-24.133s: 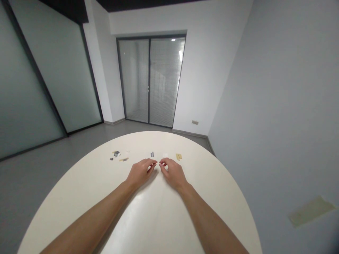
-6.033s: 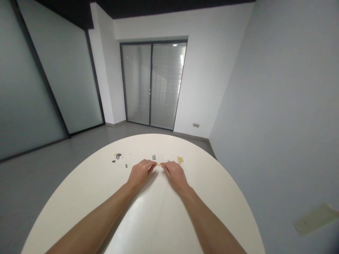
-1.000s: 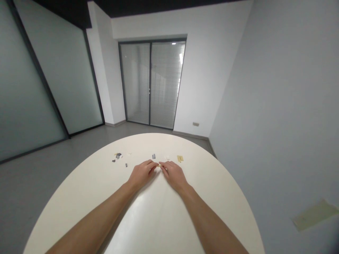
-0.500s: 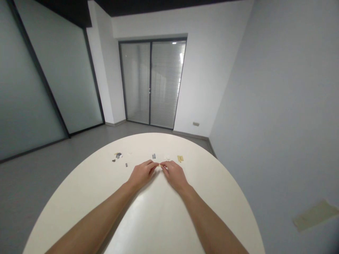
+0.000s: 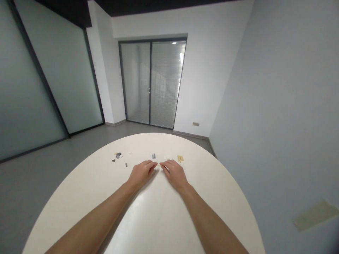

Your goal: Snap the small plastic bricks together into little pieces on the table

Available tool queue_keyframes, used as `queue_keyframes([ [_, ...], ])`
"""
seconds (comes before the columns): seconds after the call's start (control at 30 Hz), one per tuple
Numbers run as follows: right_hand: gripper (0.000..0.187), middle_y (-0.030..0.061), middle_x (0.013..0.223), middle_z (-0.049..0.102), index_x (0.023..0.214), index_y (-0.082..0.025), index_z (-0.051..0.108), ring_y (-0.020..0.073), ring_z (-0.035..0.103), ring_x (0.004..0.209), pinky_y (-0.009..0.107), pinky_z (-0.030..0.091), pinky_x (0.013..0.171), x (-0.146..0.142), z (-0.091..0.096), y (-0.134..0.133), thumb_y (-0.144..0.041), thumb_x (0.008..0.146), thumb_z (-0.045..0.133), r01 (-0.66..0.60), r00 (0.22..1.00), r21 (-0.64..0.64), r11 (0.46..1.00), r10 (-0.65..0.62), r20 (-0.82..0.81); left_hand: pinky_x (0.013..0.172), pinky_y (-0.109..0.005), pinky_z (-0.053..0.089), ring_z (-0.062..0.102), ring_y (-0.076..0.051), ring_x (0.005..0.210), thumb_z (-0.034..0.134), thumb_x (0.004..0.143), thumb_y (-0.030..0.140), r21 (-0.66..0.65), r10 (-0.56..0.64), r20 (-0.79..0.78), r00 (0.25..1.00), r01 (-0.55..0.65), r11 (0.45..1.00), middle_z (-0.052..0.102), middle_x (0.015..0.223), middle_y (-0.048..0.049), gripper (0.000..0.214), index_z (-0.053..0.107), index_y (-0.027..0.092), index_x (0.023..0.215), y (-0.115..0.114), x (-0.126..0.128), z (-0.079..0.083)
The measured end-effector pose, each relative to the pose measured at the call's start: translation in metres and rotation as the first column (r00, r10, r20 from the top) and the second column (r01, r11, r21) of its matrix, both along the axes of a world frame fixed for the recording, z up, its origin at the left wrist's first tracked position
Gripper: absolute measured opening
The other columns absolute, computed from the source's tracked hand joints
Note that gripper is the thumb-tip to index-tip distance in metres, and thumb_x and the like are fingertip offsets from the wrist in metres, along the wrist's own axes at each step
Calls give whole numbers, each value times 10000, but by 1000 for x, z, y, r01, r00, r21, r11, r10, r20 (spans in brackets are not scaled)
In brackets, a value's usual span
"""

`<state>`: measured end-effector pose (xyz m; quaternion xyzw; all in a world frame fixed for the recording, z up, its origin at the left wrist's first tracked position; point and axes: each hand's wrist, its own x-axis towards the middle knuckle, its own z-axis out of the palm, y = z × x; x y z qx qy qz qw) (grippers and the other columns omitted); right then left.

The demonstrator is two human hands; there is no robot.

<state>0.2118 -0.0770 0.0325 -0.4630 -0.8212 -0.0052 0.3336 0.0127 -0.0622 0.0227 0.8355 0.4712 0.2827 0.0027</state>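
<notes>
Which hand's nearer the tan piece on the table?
Right. The right hand lies just on the near side of the tan piece; the left hand lies farther off, to the piece's left.

The room is evenly bright, with soft light from above, and small lamps show as reflections in the glass door (image 5: 165, 84). The desk (image 5: 79, 215) has a pale glare near the front. The left hand (image 5: 141, 173) and right hand (image 5: 174, 174) cast only weak shadows. The walls (image 5: 265, 106) bend towards the picture edges, and the small pieces (image 5: 118, 155) look slightly blurred.
</notes>
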Motion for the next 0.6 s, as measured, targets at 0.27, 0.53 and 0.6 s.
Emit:
queue_keyframes([
  [0.27,222,41,1038,719,1059,-230,697,180,615,1020,317,460,933,5,-4,3,-254,985,489,29,997,9,1000,-28,-69,814,-297,510,648,-196,955,473,941,272,-7,34,20,999,-33,999,722,1032,-44,257,701,250,1056,-2,-1,4],
  [0.53,207,44,997,702,998,-229,672,193,615,953,323,470,863,26,-9,15,-272,937,480,260,934,6,966,-250,-254,840,-340,497,604,-221,1002,442,947,323,-47,15,18,1000,-14,999,697,1046,-62,270,694,238,994,-5,0,5],
  [0.6,188,34,960,702,970,-239,668,198,620,902,321,471,805,35,-9,19,-281,915,493,357,889,-46,933,-354,-289,822,-339,492,603,-220,989,432,950,315,-61,12,7,1000,-11,998,696,1026,-59,269,689,239,961,-6,1,5],
])
